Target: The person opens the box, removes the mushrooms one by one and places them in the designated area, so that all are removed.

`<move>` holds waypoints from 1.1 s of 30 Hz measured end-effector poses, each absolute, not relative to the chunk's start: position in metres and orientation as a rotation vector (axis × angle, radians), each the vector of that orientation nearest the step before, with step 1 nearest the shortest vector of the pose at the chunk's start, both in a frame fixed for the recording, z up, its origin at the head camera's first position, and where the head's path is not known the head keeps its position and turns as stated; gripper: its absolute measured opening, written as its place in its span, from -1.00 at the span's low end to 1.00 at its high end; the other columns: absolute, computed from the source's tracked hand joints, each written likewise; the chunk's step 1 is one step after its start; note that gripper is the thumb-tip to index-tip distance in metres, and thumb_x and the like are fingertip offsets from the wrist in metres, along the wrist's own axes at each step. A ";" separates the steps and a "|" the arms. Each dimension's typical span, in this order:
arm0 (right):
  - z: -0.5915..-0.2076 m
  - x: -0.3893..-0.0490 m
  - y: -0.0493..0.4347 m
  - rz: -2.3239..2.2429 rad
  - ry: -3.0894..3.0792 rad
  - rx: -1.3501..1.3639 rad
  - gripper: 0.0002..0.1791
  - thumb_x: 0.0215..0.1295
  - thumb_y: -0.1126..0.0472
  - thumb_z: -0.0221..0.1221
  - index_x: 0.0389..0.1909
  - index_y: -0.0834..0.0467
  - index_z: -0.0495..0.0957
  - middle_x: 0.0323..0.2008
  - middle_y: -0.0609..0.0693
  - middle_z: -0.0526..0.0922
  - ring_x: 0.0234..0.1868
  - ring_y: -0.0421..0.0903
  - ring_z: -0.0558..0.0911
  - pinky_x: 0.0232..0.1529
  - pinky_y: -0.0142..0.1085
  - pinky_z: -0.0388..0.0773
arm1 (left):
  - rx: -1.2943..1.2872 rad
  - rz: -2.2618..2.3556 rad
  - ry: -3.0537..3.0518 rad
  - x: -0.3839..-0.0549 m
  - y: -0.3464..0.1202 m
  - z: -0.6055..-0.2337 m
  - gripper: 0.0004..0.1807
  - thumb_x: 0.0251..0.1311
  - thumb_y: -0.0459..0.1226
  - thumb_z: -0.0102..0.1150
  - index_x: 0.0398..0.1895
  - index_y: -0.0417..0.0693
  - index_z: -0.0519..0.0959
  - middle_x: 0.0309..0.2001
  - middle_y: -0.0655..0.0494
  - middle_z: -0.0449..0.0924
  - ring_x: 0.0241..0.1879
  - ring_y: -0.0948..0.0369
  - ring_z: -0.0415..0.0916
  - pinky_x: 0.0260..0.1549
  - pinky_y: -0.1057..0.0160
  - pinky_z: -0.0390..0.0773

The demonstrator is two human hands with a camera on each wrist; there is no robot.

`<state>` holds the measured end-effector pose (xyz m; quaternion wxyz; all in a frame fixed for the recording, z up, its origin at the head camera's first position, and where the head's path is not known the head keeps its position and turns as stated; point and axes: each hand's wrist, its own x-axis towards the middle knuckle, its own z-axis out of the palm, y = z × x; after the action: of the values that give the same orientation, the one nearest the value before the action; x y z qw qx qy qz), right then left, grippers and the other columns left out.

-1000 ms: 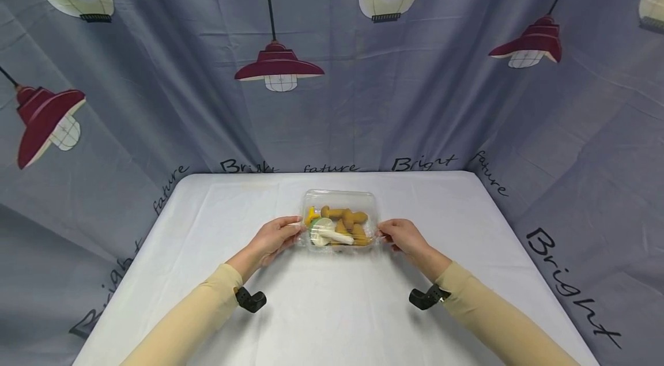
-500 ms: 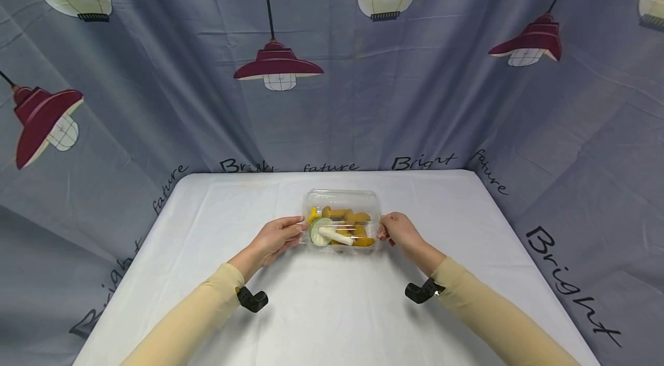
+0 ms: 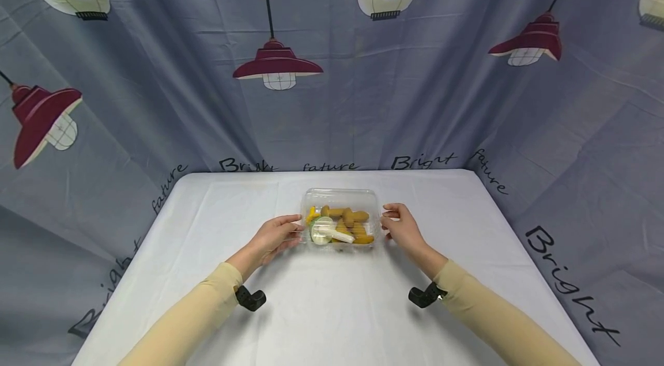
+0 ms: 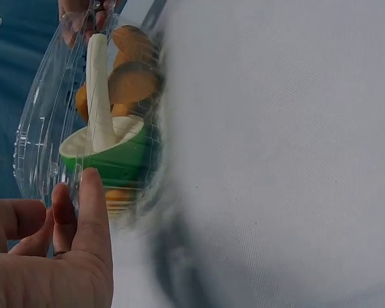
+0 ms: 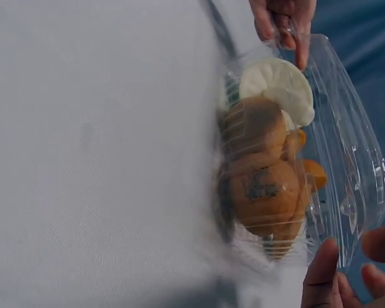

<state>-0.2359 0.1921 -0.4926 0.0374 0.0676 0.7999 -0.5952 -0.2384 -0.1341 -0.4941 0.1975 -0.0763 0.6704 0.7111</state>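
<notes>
A clear plastic clamshell box (image 3: pixel 340 197) with its lid down sits toward the back of the table. Inside lie several brown mushrooms (image 3: pixel 355 217), a small yellow piece (image 3: pixel 312 215) and a larger mushroom (image 4: pixel 106 151) with a green cap and white stem. My left hand (image 3: pixel 271 239) is at the box's left side, one finger straight against its wall in the left wrist view. At the opposite side is my right hand (image 3: pixel 404 230), its fingers spread beside the rim. The right wrist view has one fingertip (image 5: pixel 326 256) right at the rim, the thumb apart from it.
A white cloth (image 3: pixel 332 308) covers the table. Behind it hangs a grey-blue curtain (image 3: pixel 332 124) printed with lamps and lettering. Black wrist cameras (image 3: pixel 251 298) hang below both sleeves.
My right hand has loosened from the box's right edge, its fingers spreading upward. The box has shifted slightly, right and then back left. My left hand has stayed nearly in place, its fingers relaxing a little.
</notes>
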 end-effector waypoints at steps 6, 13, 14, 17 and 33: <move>-0.497 -0.236 0.194 -1.757 2.590 0.092 -0.66 0.52 0.36 0.05 0.23 0.31 0.51 0.22 0.25 0.52 0.04 0.18 0.56 -0.04 0.04 0.69 | -0.250 2.005 1.863 -0.241 -0.135 -0.496 -0.53 0.47 -0.43 0.08 0.41 -0.19 0.45 0.07 -0.21 0.48 -0.12 0.12 0.55 -0.05 0.18 0.74; -0.501 -0.236 0.200 -1.692 2.691 -0.008 -0.64 0.54 0.33 0.03 0.27 0.26 0.55 0.26 0.20 0.54 0.24 0.15 0.51 0.17 0.01 0.63 | -0.220 1.978 1.886 -0.246 -0.136 -0.499 -0.40 0.47 -0.44 0.05 0.53 -0.24 0.23 0.31 -0.28 0.35 0.12 -0.06 0.50 0.01 0.12 0.72; -0.501 -0.236 0.201 -1.679 2.707 -0.023 -0.63 0.53 0.33 0.04 0.27 0.25 0.56 0.27 0.19 0.54 0.28 0.15 0.49 0.21 0.02 0.61 | -0.212 1.970 1.886 -0.247 -0.135 -0.499 -0.39 0.48 -0.43 0.05 0.55 -0.24 0.19 0.35 -0.30 0.32 0.17 -0.09 0.48 0.03 0.10 0.71; -0.504 -0.235 0.204 -1.651 2.748 -0.079 -0.61 0.49 0.34 0.12 0.28 0.22 0.58 0.31 0.17 0.54 0.35 0.16 0.46 0.27 0.04 0.55 | -0.174 1.948 1.877 -0.250 -0.135 -0.500 -0.37 0.51 -0.41 0.00 0.58 -0.26 0.13 0.42 -0.32 0.27 0.28 -0.17 0.40 0.09 0.03 0.68; -0.507 -0.245 0.209 -1.861 2.659 -0.172 -0.56 0.42 0.14 0.31 0.27 0.15 0.62 0.35 0.08 0.53 0.19 0.13 0.63 0.11 -0.25 0.67 | -0.182 1.969 1.708 -0.257 -0.130 -0.501 -0.30 0.51 -0.47 -0.09 0.65 -0.09 0.02 0.59 -0.24 0.00 0.50 -0.26 0.05 0.07 -0.13 0.67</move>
<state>-0.2449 0.2091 -0.5072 -0.0545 -0.0529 0.8169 -0.5718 -0.2574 -0.1305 -0.5013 0.2614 -0.0672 0.6309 0.7274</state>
